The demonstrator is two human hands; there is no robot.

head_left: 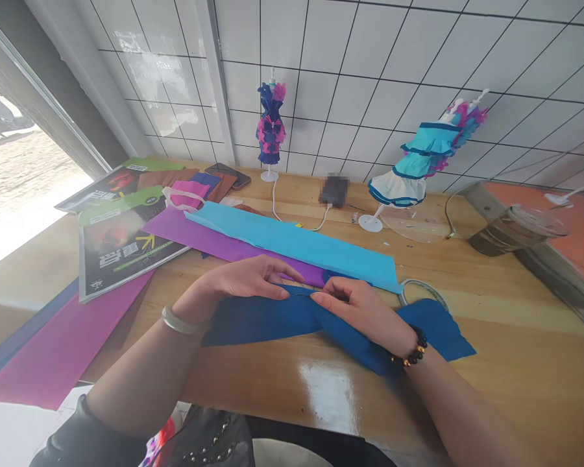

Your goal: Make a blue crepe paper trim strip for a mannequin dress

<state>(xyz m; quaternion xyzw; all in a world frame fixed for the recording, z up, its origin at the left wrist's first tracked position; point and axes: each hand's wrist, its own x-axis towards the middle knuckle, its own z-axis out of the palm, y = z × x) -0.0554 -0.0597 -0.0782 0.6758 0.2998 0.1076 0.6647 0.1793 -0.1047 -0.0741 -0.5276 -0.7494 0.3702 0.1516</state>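
While both hands meet over the middle of the dark blue strip (257, 321), I read its long axis as running crosswise in front of me, from out past the left wrist to out past the right wrist, dipping a little toward the right end. The left hand (246, 280) lies low, its fingers stretched out and nearly closed, with thumb and fingertips pinching the strip's far edge. The right hand (365, 310) faces it, thumb and forefinger nipped on the same edge, tip almost touching tip. The paper therefore lies directly beneath both hands and neither is nearer: the pinch point sits between them. A fold or twist shows just under the right hand; I cannot tell how many layers are gripped. Just beyond the fingertips lie a purple strip (209, 239) and a light blue strip (296, 245), roughly parallel to the dark one. A pale loop (425, 283), likely a scissors handle, peeks out beyond the right wrist on the tabletop (491, 311).
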